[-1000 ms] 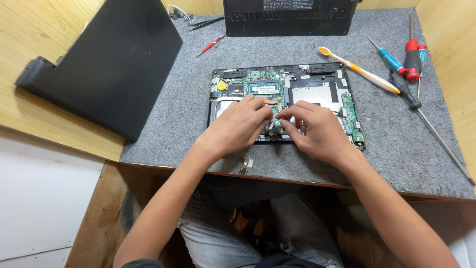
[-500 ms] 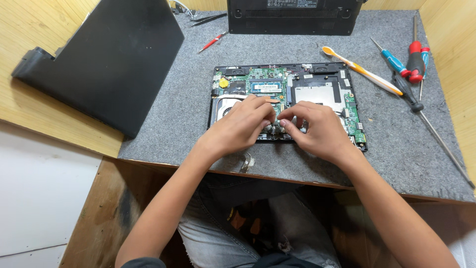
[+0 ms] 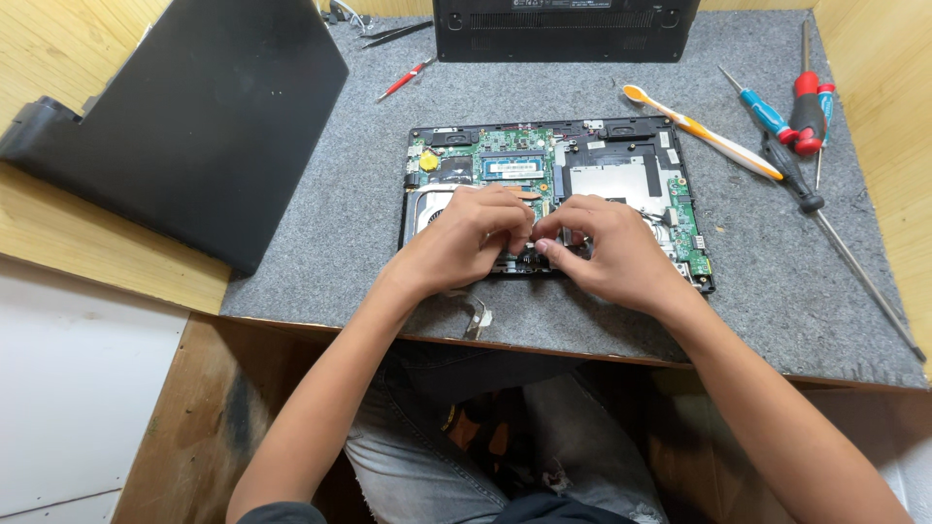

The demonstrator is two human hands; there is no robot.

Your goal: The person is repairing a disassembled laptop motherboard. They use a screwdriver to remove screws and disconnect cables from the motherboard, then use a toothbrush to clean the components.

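An opened laptop base (image 3: 621,170) with its green circuit board (image 3: 505,160) exposed lies on the grey felt mat (image 3: 340,223). My left hand (image 3: 466,238) and my right hand (image 3: 607,247) rest on its near half, fingertips pinched together over a small part near the board's lower middle. What the fingers grip is hidden by them. A thin flat cable piece (image 3: 476,315) lies on the mat just below my left wrist.
A black laptop cover (image 3: 194,126) leans at the left. Another black laptop part (image 3: 563,29) lies at the far edge. An orange-and-white brush (image 3: 704,131), several screwdrivers (image 3: 791,126), a small red screwdriver (image 3: 403,80) and tweezers (image 3: 393,34) lie around. Wooden walls border the mat.
The hands stay in the same spot on the laptop base, with only slight finger shifts. The view has drifted a little.
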